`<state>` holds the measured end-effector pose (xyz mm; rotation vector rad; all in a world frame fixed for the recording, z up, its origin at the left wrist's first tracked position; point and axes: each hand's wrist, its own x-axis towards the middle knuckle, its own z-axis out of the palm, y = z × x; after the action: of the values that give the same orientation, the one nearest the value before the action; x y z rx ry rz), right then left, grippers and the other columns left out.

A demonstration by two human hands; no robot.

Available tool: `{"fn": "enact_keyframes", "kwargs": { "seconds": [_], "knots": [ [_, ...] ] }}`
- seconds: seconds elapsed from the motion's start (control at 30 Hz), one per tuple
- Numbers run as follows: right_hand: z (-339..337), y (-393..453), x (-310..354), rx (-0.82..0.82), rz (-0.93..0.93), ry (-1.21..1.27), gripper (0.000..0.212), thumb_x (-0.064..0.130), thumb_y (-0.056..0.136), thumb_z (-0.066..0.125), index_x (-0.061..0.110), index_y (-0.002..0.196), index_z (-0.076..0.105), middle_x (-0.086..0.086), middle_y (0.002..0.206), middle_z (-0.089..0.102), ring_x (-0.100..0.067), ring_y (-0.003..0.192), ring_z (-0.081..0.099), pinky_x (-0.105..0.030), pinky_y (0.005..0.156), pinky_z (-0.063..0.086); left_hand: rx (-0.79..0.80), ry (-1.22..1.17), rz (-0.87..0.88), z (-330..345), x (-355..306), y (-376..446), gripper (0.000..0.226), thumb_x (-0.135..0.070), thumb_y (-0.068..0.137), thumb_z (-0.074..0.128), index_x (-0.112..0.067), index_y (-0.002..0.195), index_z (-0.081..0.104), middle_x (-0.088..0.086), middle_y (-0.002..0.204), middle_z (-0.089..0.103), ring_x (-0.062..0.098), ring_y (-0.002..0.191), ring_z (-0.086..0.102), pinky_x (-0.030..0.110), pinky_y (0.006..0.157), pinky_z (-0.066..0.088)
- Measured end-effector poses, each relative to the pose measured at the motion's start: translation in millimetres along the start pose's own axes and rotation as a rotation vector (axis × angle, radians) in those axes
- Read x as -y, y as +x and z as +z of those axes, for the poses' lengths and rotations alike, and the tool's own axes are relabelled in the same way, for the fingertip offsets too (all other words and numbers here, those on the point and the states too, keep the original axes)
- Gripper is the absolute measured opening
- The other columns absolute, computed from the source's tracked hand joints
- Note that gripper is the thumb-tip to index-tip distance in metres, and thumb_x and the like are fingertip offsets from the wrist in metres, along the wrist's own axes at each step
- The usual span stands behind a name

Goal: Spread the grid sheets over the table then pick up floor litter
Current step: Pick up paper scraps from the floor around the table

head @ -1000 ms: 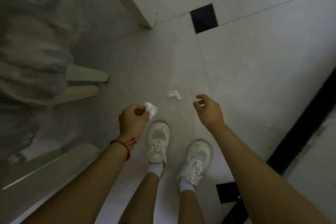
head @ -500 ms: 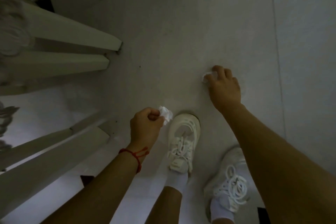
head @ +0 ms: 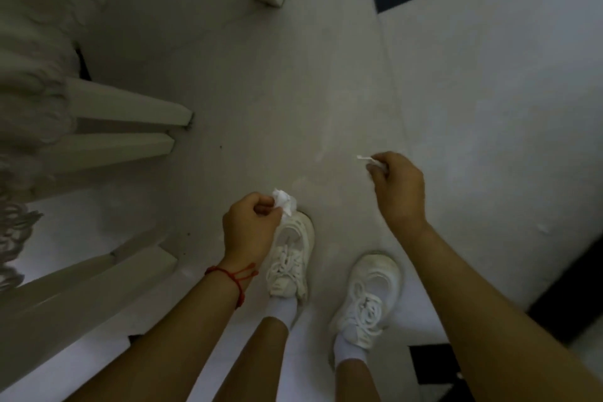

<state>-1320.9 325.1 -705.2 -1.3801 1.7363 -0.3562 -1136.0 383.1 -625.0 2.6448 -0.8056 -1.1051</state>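
1. Litter pickup under way: left hand (head: 249, 228) curls its grip round a crumpled paper wad (head: 284, 201).
2. Right hand (head: 396, 188) pinches a small scrap (head: 367, 159), clear of the floor (head: 489, 108).
3. Next, likely: scan for more, then bin both.

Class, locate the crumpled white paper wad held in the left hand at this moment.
In the head view, the crumpled paper wad sits just left of centre, pinched in the left hand, directly above the toe of the left white shoe.
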Motion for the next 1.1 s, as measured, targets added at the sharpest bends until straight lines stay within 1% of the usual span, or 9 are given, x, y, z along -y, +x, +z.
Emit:
{"fn": "enact_keyframes", "kwargs": {
  "seconds": [0.1, 0.17, 0.27, 0.53, 0.7, 0.77, 0.87, 1.0, 1.1],
  "knots": [
    [-57.9, -19.7, 29.2, -0.113, 0.075, 0.116, 0.015, 0.012, 0.087, 0.057, 0.002, 0.094, 0.066, -0.018, 0.090, 0.068, -0.028, 0.082, 0.062, -0.015, 0.064, 0.031, 0.000, -0.044, 0.068, -17.4, -47.9, -31.4, 0.007, -0.006, 0.075, 0.068, -0.008, 0.081, 0.065, 0.009, 0.077, 0.065, 0.020, 0.072, 0.059, 0.020, 0.062, 0.045],
    [-98.9, -39.5, 51.4, -0.176, 0.121, 0.179, 0.012, 0.012, 0.086, 0.058, 0.004, 0.090, 0.067, -0.015, 0.087, 0.068, -0.026, 0.079, 0.062, -0.019, 0.064, 0.036, 0.007, -0.090, 0.100, -35.4, -81.9, -56.7, 0.009, -0.007, 0.075, 0.068, -0.012, 0.079, 0.062, 0.009, 0.076, 0.064, 0.020, 0.072, 0.059, 0.025, 0.066, 0.048],
    [-165.5, -71.2, 86.6, -0.254, 0.137, 0.240, 0.010, 0.011, 0.086, 0.057, 0.007, 0.082, 0.066, -0.011, 0.077, 0.067, -0.023, 0.071, 0.061, -0.028, 0.066, 0.042, 0.029, -0.199, 0.141, -68.4, -136.2, -101.4, 0.009, -0.010, 0.075, 0.070, -0.014, 0.077, 0.062, 0.001, 0.067, 0.063, 0.013, 0.063, 0.058, 0.015, 0.057, 0.048],
    [-326.7, -158.7, 195.3, -0.394, 0.179, 0.337, 0.013, 0.015, 0.088, 0.058, 0.009, 0.079, 0.066, -0.005, 0.072, 0.064, -0.009, 0.062, 0.056, -0.005, 0.056, 0.038, 0.111, -0.240, 0.314, -177.7, -248.6, -220.1, 0.012, -0.008, 0.075, 0.069, -0.016, 0.068, 0.064, 0.003, 0.063, 0.064, 0.008, 0.057, 0.058, 0.022, 0.063, 0.048],
    [-391.4, -186.6, 255.8, -0.475, 0.174, 0.390, 0.018, 0.017, 0.087, 0.060, 0.008, 0.072, 0.064, 0.001, 0.066, 0.060, -0.002, 0.059, 0.055, -0.009, 0.057, 0.039, 0.194, -0.239, 0.327, -231.2, -290.9, -273.8, 0.020, -0.014, 0.078, 0.069, -0.020, 0.061, 0.060, -0.002, 0.059, 0.062, 0.004, 0.054, 0.056, 0.028, 0.063, 0.046],
    [-409.3, -188.8, 271.7, -0.480, 0.171, 0.396, 0.017, 0.015, 0.087, 0.060, 0.009, 0.071, 0.064, -0.003, 0.068, 0.063, -0.003, 0.059, 0.055, -0.014, 0.058, 0.039, 0.201, -0.254, 0.339, -250.0, -307.0, -284.8, 0.016, -0.017, 0.077, 0.070, -0.018, 0.064, 0.062, 0.000, 0.063, 0.064, 0.011, 0.060, 0.057, 0.027, 0.062, 0.045],
    [-437.8, -184.7, 294.3, -0.455, 0.161, 0.403, 0.012, 0.014, 0.087, 0.059, 0.013, 0.077, 0.066, -0.001, 0.068, 0.062, 0.009, 0.064, 0.057, -0.001, 0.057, 0.037, 0.186, -0.242, 0.374, -274.5, -332.7, -285.1, 0.014, -0.017, 0.077, 0.070, -0.019, 0.066, 0.062, -0.002, 0.067, 0.064, 0.010, 0.063, 0.057, 0.022, 0.061, 0.045],
    [-481.1, -153.7, 320.0, -0.495, 0.194, 0.469, 0.012, 0.012, 0.086, 0.060, 0.009, 0.076, 0.066, 0.006, 0.065, 0.060, 0.013, 0.060, 0.056, 0.001, 0.055, 0.038, 0.199, -0.252, 0.379, -298.5, -373.8, -264.9, 0.015, -0.027, 0.072, 0.074, -0.018, 0.067, 0.062, 0.000, 0.071, 0.066, 0.013, 0.068, 0.059, 0.027, 0.065, 0.047],
    [-520.0, -110.8, 339.9, -0.517, 0.201, 0.468, 0.021, 0.012, 0.085, 0.061, 0.016, 0.065, 0.059, 0.003, 0.062, 0.059, 0.012, 0.056, 0.055, 0.000, 0.054, 0.038, 0.216, -0.247, 0.372, -307.1, -418.3, -232.6, 0.042, -0.050, 0.057, 0.063, -0.010, 0.069, 0.065, 0.010, 0.073, 0.068, 0.020, 0.072, 0.062, 0.036, 0.071, 0.049]
  ]
}}
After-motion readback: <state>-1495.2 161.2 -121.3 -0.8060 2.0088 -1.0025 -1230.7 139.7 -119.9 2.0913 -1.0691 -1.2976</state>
